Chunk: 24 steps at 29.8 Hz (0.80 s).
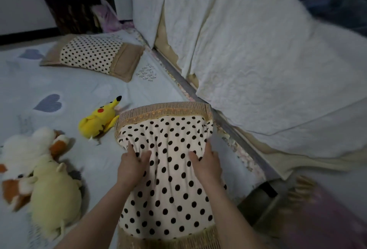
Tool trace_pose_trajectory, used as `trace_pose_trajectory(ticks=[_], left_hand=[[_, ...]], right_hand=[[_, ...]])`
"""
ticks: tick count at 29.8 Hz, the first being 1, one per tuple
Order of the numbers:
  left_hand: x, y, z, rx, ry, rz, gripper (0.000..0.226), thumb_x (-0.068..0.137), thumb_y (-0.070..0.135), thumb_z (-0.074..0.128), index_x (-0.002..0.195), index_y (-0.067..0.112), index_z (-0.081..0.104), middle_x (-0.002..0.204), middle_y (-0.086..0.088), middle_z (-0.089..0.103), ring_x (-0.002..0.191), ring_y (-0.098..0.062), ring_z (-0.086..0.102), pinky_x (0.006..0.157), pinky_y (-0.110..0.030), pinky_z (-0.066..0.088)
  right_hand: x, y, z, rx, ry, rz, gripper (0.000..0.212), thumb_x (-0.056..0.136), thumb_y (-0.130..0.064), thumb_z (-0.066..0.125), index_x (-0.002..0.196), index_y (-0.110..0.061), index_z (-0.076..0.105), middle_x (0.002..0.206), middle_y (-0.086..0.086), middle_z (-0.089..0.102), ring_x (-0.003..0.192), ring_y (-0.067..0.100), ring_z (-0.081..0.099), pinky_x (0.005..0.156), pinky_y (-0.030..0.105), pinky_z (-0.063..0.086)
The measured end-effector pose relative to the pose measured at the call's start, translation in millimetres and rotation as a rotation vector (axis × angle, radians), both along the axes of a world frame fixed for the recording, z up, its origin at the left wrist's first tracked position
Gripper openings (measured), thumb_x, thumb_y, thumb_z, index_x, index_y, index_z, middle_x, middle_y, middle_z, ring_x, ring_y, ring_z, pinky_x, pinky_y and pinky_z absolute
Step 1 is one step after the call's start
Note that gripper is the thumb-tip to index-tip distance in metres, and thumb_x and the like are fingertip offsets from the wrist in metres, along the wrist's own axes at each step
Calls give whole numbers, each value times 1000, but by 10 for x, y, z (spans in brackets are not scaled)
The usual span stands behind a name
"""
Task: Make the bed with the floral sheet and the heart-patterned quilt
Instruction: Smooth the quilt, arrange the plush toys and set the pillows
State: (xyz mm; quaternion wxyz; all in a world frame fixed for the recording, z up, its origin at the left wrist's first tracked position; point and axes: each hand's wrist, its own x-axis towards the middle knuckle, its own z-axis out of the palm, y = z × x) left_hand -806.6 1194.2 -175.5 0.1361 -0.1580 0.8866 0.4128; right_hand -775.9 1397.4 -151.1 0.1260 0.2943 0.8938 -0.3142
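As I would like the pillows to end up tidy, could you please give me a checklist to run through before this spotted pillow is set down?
1. Grip: left hand and right hand both grip the held pillow, with fabric bunched between them: ok.
2. Landing spot: the quilt between the held pillow and the second pillow is bare: ok.
3. Yellow plush lies right beside the held pillow's far left corner: not ok.
4. Other plush toys lie on the quilt further left, apart from the held pillow: ok.
5. Floral sheet at the bed's side, tucked or not: cannot tell.
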Motion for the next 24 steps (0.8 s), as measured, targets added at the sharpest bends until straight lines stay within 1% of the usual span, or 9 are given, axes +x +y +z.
trace_pose_trajectory(ticks=[3, 6, 8, 10, 13, 17, 19, 22, 24], left_hand=[[214, 113, 290, -142, 81, -74, 78, 98, 46, 49, 157, 12, 10, 130, -25, 48, 106, -36, 57, 82, -39, 47], [345, 195, 591, -234, 177, -127, 73, 100, 47, 44, 157, 19, 9, 130, -18, 44, 106, -33, 56, 78, -37, 47], [417, 251, 769, -335, 248, -196, 71, 100, 48, 43, 157, 21, 9, 125, -15, 45, 96, -29, 58, 68, -33, 45], [512, 305, 912, -433, 349, -267, 72, 96, 46, 54, 155, 22, 21, 111, -15, 51, 79, -28, 58, 55, -31, 38], [628, 402, 1046, -547, 513, -365, 79, 67, 26, 86, 139, 15, 54, 81, -15, 52, 51, -27, 49, 43, -27, 26], [779, 512, 1314, -645, 714, -376, 68, 61, -1, 71, 128, 10, 64, 73, -17, 49, 46, -28, 43, 43, -29, 24], [850, 537, 1420, -663, 754, -384, 62, 65, 3, 60, 126, 7, 65, 71, -18, 49, 46, -29, 44, 44, -31, 25], [872, 540, 1491, -673, 771, -397, 62, 68, 6, 54, 129, 8, 63, 72, -18, 49, 49, -30, 45, 45, -33, 27], [851, 540, 1502, -685, 757, -376, 63, 70, 6, 51, 133, 10, 59, 75, -17, 50, 51, -30, 46, 46, -33, 27]], right_hand=[[204, -146, 357, 153, 47, 76, 75, 98, -56, 40, 156, -27, 2, 146, 11, 36, 132, 29, 38, 106, 45, 33], [382, -224, 625, 230, 135, 115, 68, 100, -49, 41, 155, -23, 10, 144, 11, 40, 129, 28, 42, 103, 43, 37], [491, -292, 767, 306, 177, 156, 57, 102, -40, 41, 152, -24, 19, 142, 11, 41, 124, 28, 45, 100, 42, 40], [615, -390, 880, 395, 216, 196, 47, 104, -28, 39, 150, -28, 27, 142, 13, 39, 121, 29, 46, 99, 41, 42], [769, -482, 983, 445, 235, 226, 45, 105, -19, 33, 149, -28, 32, 140, 14, 41, 122, 30, 45, 99, 40, 42], [898, -504, 1081, 493, 240, 211, 44, 105, -18, 31, 148, -26, 33, 143, 17, 36, 125, 32, 44, 98, 40, 43], [927, -537, 1097, 526, 248, 191, 42, 103, -17, 36, 145, -25, 38, 136, 16, 43, 120, 31, 47, 93, 40, 45], [893, -569, 1127, 609, 340, 150, 39, 86, -16, 69, 124, -22, 61, 111, 18, 61, 96, 33, 61, 70, 41, 53], [850, -578, 1137, 626, 325, 157, 39, 77, -16, 77, 115, -21, 68, 102, 16, 64, 89, 32, 63, 63, 40, 53]])
